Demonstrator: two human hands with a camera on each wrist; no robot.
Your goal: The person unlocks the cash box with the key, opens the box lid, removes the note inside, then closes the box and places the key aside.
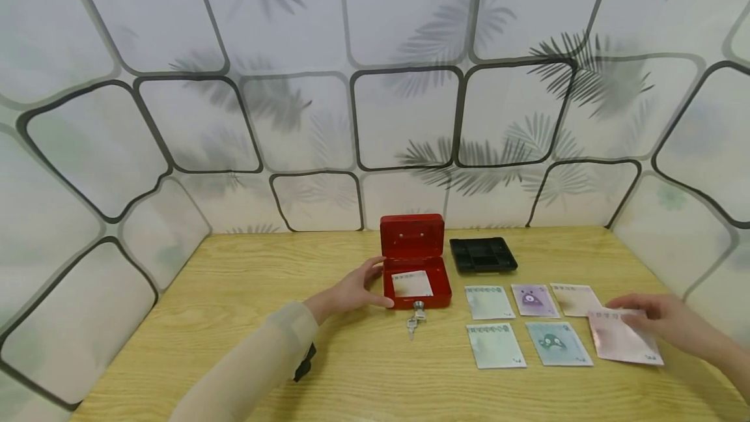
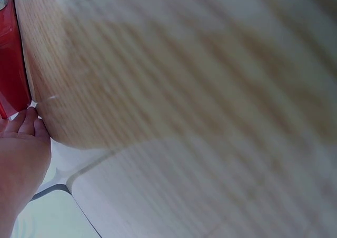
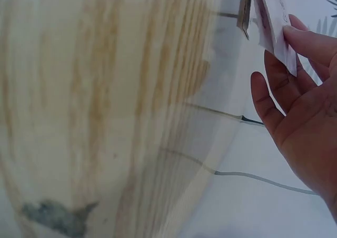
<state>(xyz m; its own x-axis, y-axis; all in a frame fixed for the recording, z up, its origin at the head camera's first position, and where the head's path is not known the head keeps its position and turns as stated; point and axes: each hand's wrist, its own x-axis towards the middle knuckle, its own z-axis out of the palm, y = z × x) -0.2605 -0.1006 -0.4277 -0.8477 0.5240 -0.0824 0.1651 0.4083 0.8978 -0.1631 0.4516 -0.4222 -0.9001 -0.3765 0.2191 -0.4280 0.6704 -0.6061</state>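
Note:
In the head view, a small red cash box stands with its lid up, and a pale printed note lies inside. My left hand spans the box's left side, thumb at the front corner and fingers towards the hinge. The left wrist view shows those fingertips against the red box. At the far right, my right hand holds a pink paper note. In the right wrist view, the thumb and fingers of the right hand pinch the note, raised off the table.
Two keys hang at the box's front lock. Behind right sits a black compartment tray. Between box and right hand lie green notes, a purple note, a blue-green note and a beige note. A patterned curtain surrounds the wooden table.

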